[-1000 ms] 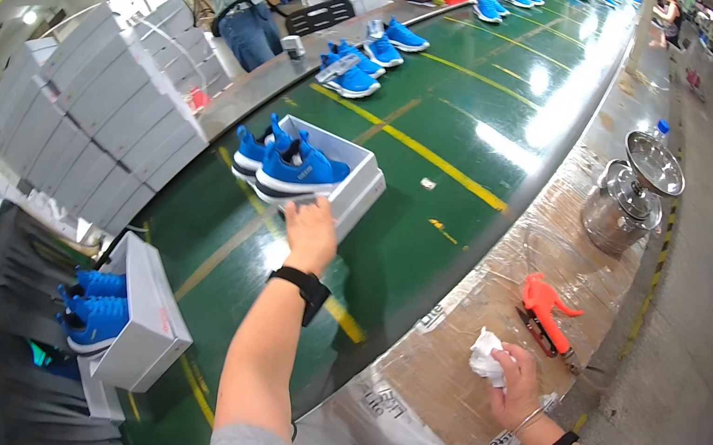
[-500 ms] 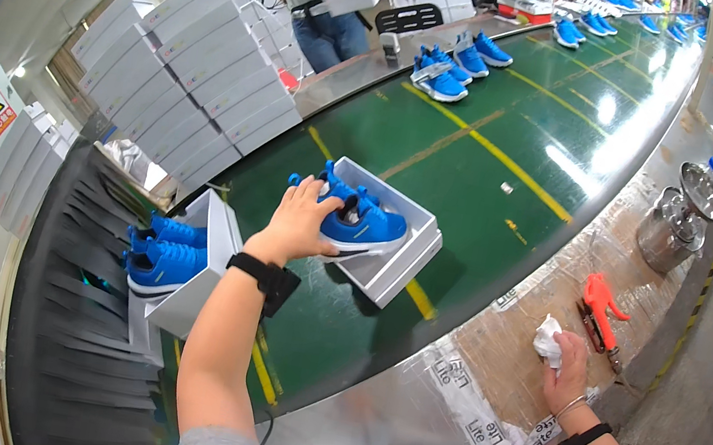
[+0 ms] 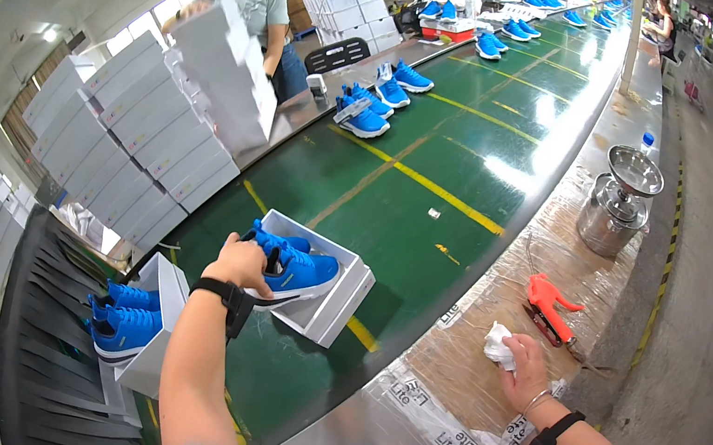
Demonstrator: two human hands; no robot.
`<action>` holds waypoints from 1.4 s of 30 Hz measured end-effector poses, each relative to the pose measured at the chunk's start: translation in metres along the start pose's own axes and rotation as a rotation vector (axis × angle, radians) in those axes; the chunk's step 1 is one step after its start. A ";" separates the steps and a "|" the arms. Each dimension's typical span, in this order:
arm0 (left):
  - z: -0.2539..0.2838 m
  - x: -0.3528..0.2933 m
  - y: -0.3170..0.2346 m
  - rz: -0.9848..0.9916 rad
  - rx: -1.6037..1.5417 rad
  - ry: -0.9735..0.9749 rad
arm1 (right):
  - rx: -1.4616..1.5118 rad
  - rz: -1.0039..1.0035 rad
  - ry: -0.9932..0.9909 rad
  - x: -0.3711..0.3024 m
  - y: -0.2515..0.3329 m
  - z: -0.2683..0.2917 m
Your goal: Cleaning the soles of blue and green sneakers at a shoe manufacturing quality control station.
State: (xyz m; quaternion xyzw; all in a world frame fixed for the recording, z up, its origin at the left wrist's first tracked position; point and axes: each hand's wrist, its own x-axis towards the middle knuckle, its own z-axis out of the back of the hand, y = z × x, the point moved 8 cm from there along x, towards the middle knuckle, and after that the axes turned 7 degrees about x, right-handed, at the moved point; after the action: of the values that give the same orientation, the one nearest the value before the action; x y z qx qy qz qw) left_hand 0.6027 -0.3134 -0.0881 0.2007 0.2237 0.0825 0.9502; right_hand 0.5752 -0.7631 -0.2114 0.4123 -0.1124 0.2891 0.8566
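My left hand [image 3: 242, 262] grips a blue sneaker [image 3: 302, 276] by its heel and collar, with my thumb on the near side. This shoe is tilted over an open white shoebox [image 3: 333, 315], and a second blue sneaker [image 3: 289, 241] shows behind it. In my right hand [image 3: 524, 371] is a crumpled white wad [image 3: 499, 345], held over the film-covered bench [image 3: 468, 373]; whether it is paper or cloth I cannot tell. Left of my left forearm, another white shoebox [image 3: 159, 331] holds a pair of blue sneakers [image 3: 123, 323].
An orange air blow gun [image 3: 551, 302] and a steel dispenser can [image 3: 609, 222] stand on the bench at right. More blue sneakers [image 3: 387, 94] line the green conveyor belt [image 3: 404, 221]. Black strip curtains [image 3: 63, 343] hang at left. A co-worker [image 3: 265, 9] is behind stacked white boxes [image 3: 145, 131].
My view has tilted up, so the scene sits lower and further left. The co-worker's tall stack of white boxes has come down beside the other stack. Both hands keep their holds.
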 end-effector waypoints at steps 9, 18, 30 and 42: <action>0.085 -0.130 0.006 0.122 -0.397 -0.505 | 0.071 0.035 -0.035 -0.011 -0.010 0.002; -0.034 -0.129 -0.181 -0.226 -2.445 -0.057 | 0.313 -0.104 -0.310 -0.013 -0.043 0.027; -0.133 -0.153 -0.318 -0.426 -2.932 0.705 | 0.368 0.662 0.164 -0.069 0.137 0.016; -0.162 -0.147 -0.309 0.100 -2.773 0.370 | 0.274 0.550 0.171 -0.065 0.130 0.025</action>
State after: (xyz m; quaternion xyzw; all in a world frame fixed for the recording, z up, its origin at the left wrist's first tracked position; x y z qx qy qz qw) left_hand 0.4187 -0.5742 -0.2922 -0.8962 0.0743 0.2921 0.3256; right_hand 0.4472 -0.7448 -0.1398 0.4523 -0.1073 0.5558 0.6892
